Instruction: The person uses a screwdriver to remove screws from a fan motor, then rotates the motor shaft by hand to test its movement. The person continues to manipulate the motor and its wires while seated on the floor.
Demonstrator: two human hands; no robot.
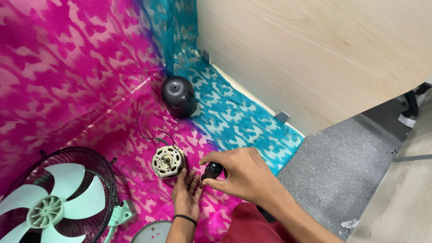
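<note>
1. The round cream-and-metal fan motor [168, 161], with copper windings and a central shaft, lies shaft-up on the pink-and-teal patterned cloth [90, 67] that covers the bench, just ahead of both hands. Thin dark wires [146, 135] trail from its rear edge.
2. Your left hand [185, 191], with a black band at the wrist, rests palm-down on the cloth, fingers held together and touching the motor's near edge. This placement appears to steady the motor against sliding.
3. Your right hand [240, 173] is closed around the black rounded handle of a screwdriver [212, 171]. The tool's tip is hidden behind the left hand, so where it bears cannot be told.
4. The dark grey domed plastic motor cover [179, 96] stands well apart at the back, near the wooden panel [315, 54].
5. The black wire fan guard with pale green blades [54, 198] lies at the left, clear of both hands.
</note>
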